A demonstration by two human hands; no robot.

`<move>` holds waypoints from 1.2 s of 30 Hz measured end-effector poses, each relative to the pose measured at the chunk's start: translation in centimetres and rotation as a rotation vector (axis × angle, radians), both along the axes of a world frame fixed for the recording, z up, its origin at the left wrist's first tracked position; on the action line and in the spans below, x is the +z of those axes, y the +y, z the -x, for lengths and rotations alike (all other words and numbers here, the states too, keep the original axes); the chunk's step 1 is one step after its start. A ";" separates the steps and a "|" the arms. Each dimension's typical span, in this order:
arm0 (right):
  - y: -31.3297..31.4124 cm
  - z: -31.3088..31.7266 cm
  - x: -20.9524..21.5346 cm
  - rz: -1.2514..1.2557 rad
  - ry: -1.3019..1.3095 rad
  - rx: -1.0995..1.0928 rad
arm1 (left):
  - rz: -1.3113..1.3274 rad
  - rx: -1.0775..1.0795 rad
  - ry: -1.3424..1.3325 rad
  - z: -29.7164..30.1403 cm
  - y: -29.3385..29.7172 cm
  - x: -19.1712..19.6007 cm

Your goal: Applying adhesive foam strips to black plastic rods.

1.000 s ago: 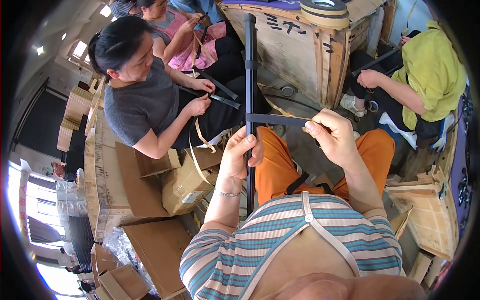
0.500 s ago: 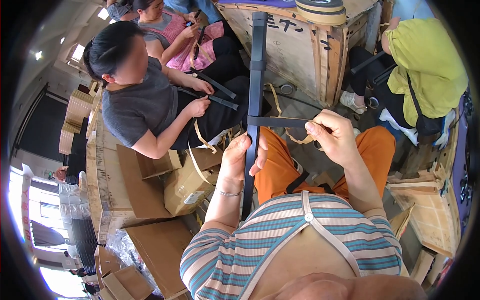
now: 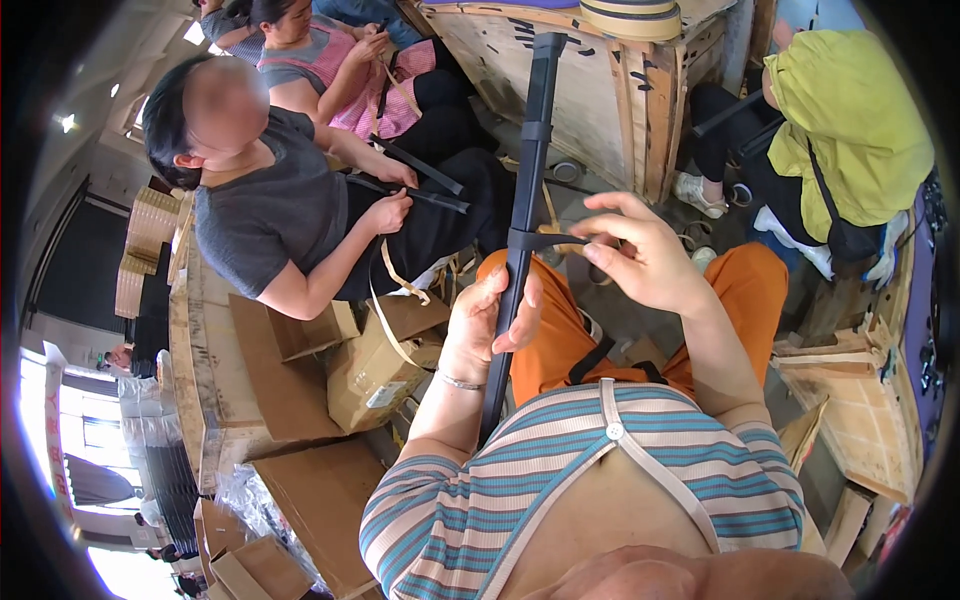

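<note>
My left hand is wrapped round the lower part of a long, flat black bar, which stands up steeply and leans a little right at its top. A black band crosses the bar higher up. Just above my left hand, a black strip of tape goes round the bar, its free end reaching out to the right. My right hand has that end at its thumb and fingertips, the upper fingers lifted apart. A bit of tan backing shows beside the strip; the exact pinch is partly hidden.
To the left a seated person in a grey shirt handles black strips; another in a pink apron sits behind. A person in yellow-green sits at right. Wooden crates, tape rolls and cardboard boxes stand around.
The bar has tilted rightward at its top. My right hand has come nearer the bar, its fingers more spread, and the strip between now looks shorter and curved instead of taut.
</note>
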State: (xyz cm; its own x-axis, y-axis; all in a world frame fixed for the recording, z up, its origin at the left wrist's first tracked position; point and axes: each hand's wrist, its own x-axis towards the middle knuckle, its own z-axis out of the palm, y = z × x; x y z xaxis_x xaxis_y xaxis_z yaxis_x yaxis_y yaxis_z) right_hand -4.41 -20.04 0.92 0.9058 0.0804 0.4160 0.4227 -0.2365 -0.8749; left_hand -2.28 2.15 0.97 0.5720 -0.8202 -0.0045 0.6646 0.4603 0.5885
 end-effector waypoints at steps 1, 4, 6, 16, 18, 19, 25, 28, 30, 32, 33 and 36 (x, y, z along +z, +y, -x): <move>0.2 0.1 0.8 0.001 0.003 -0.005 | -0.063 0.049 -0.056 0.0 -0.1 0.0; 1.3 -0.3 1.9 0.016 -0.086 0.114 | -0.148 0.102 -0.156 0.1 -0.4 -0.3; 2.2 -0.4 2.3 -0.016 -0.047 0.119 | -0.173 0.124 -0.188 0.3 -0.5 -0.1; 4.3 -0.2 2.7 -0.132 0.163 0.155 | -0.145 0.139 -0.273 0.7 0.1 -0.2; 4.6 -0.3 2.6 -0.158 0.156 0.173 | -0.112 0.116 -0.244 0.8 0.1 0.0; 4.7 -0.3 2.7 -0.167 0.182 0.177 | -0.082 0.093 -0.215 0.9 0.1 0.1; 6.0 -1.1 2.4 -0.195 0.203 0.183 | 0.103 -0.021 -0.076 0.3 0.8 -1.3; 6.5 -1.8 2.1 -0.213 0.266 0.206 | 0.147 -0.010 -0.057 0.3 1.1 -1.8; 6.7 -2.3 2.1 -0.255 0.362 0.244 | 0.167 0.019 -0.036 0.1 1.2 -2.2; 7.0 -2.4 2.2 -0.318 0.457 0.264 | 0.182 0.024 -0.026 -0.1 1.3 -2.5; 7.2 -2.6 2.2 -0.382 0.555 0.289 | 0.195 0.036 -0.013 -0.1 1.5 -2.7; 9.5 -5.1 -1.7 -0.443 0.518 0.247 | 0.192 0.087 0.044 0.1 1.4 -2.9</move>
